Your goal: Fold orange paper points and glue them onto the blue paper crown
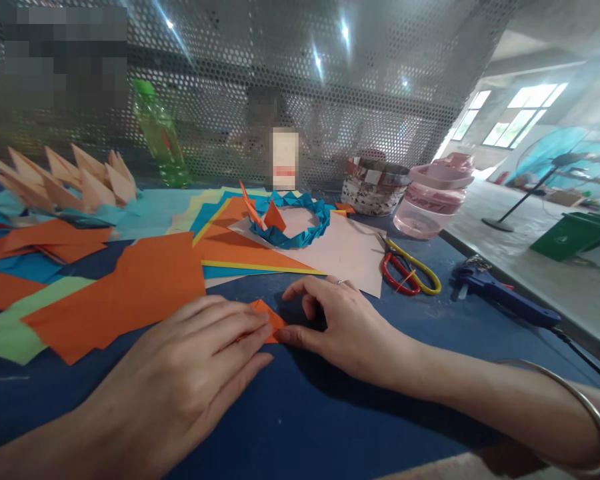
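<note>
Two hands lie nearest: the left hand [190,353] rests flat, fingers closed together, pressing a small orange paper piece [266,321] against the blue table [330,427] so that it cannot slide. The right hand [340,320] is open, its fingers arched in a wide spread and its thumb just beside the piece's right corner. Beyond them, within reach, lie one blue folded-paper ring [290,227], two pairs of scissors [405,277] and one glue gun [500,293].
</note>
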Tool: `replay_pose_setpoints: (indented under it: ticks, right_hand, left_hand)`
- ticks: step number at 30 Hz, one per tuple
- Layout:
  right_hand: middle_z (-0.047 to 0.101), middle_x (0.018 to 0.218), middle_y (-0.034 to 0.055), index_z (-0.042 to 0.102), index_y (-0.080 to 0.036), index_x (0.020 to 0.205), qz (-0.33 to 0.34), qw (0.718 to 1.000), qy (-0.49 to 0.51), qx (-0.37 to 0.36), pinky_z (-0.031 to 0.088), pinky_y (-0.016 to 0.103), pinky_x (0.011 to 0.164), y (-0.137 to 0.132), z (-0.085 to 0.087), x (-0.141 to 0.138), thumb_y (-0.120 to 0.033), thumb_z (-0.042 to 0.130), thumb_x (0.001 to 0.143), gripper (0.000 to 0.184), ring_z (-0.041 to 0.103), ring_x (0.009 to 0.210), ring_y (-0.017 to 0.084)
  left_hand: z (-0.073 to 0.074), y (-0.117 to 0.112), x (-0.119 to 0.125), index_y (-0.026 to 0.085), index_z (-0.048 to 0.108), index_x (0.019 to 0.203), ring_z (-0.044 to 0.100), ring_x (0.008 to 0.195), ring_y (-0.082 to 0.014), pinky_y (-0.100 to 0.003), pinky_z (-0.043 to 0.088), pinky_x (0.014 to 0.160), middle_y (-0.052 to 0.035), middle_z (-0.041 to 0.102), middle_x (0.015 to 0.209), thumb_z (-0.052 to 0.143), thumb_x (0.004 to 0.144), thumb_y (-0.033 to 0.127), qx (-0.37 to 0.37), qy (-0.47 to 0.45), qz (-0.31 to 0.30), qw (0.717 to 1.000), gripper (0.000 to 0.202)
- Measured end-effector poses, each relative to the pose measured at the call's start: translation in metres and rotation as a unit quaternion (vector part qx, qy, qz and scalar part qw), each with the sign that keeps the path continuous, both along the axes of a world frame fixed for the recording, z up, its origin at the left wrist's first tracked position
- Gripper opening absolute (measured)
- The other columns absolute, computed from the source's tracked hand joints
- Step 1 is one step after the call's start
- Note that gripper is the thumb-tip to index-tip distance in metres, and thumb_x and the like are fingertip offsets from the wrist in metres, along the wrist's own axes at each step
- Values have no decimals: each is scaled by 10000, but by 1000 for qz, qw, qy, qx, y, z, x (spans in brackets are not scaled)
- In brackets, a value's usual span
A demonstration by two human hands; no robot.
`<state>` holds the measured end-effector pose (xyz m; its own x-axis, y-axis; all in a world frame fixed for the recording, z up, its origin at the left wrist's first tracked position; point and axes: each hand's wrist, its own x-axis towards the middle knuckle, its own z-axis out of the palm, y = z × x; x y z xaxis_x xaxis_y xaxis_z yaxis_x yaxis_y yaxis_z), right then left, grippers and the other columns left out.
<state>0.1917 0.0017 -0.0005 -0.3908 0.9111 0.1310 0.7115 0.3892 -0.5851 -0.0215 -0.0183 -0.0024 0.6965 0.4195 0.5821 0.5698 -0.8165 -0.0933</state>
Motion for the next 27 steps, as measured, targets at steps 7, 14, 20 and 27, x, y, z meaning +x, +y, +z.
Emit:
replay_pose_setpoints:
  ticks: [7,14,20,27]
  right_hand:
    - [600,748,-49,643,-254,1092,25,1000,18,6,369,324,775,0,-1,4,-301,749,803,312,570,765,139]
    - [657,864,-10,731,-332,1087,101,994,15,29,377,297,773,-1,-4,6,-234,623,919,222,578,815,131]
    - [651,870,4,751,-328,1075,117,992,4,41,386,287,751,-1,-5,7,-229,607,933,225,568,794,125]
    - [646,859,2,753,-323,1070,120,991,-5,54,380,291,738,-2,-5,7,-238,627,925,210,562,799,130]
  left_hand:
    - [3,-1,-1,169,739,883,692,865,-200,-366,466,869,-34,779,933,409,999,228,41,26,14,999,355]
    - [4,-5,-4,102,733,891,705,952,-228,-393,457,911,-88,784,972,447,988,208,75,42,22,996,321]
    - [-3,-7,-14,122,709,932,651,1099,-273,-430,477,965,-98,768,1013,485,956,184,106,64,26,992,233]
    - [-1,-10,-22,126,668,1144,634,1089,-269,-445,400,1037,-94,722,1184,623,885,223,87,54,34,994,281]
